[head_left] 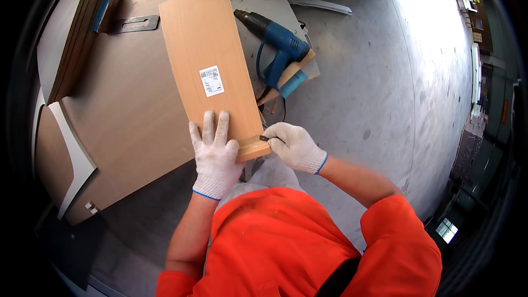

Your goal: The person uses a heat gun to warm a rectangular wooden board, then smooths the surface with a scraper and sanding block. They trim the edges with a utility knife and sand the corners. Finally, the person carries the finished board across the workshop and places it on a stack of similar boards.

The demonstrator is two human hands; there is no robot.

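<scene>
A long wood-grain board [206, 33] with a white printed label [212, 81] lies across the work table and reaches toward my body. My left hand [213, 154], in a white knit glove, presses on its near left part with the fingers spread. At the near right corner my gloved right hand [294, 146] pinches a small dark flat piece [264, 138] against the board's edge; its kind I cannot make out. A narrow strip [254, 149] runs along the board's near end, between my hands.
Right of the board, a blue heat gun [280, 44] rests on wooden pieces. A slotted metal plate [135, 24] and a wooden-handled block [108, 12] lie to the left, near stacked panels [82, 33]. A white curved strip [74, 154] sits at the table's left. Grey floor [357, 88] extends right.
</scene>
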